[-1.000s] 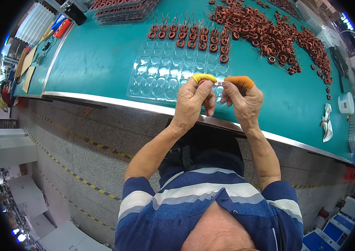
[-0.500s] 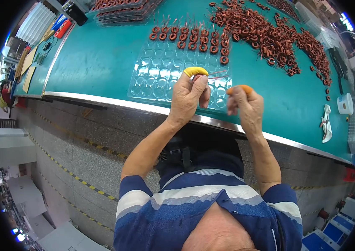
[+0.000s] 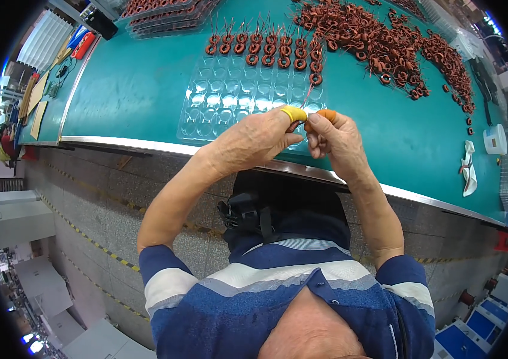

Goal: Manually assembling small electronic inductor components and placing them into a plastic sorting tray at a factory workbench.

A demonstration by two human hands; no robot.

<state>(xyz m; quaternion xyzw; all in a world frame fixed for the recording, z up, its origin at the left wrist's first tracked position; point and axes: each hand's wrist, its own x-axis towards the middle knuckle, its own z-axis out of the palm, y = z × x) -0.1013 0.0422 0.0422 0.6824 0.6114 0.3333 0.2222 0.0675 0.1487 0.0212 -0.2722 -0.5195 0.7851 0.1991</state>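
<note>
My left hand [image 3: 257, 136], a yellow cover on one finger, is closed around a copper-wound ring coil [image 3: 295, 125], mostly hidden by the fingers. A thin reddish wire lead [image 3: 308, 96] sticks up between the hands. Fingertips of my right hand [image 3: 339, 136], with an orange finger cover, are pinched together right against the left fingertips; what they grip is hidden. Both hands are over the near right corner of a clear plastic tray [image 3: 191, 127] with round pockets. Along its far side and right edge sit rows of ring coils [image 3: 268, 60], their leads pointing away.
A large heap of loose coils [image 3: 379, 51] spreads over the green table [image 3: 128, 90] at the far right. Stacked filled trays [image 3: 170, 21] stand at the far left. A white cloth [image 3: 469, 170] and a white tub [image 3: 495, 140] are at the right.
My right hand has moved left to meet my left hand, and its fingers are now pinched. The left hand has turned, its forearm swinging outward, and the coil is more hidden.
</note>
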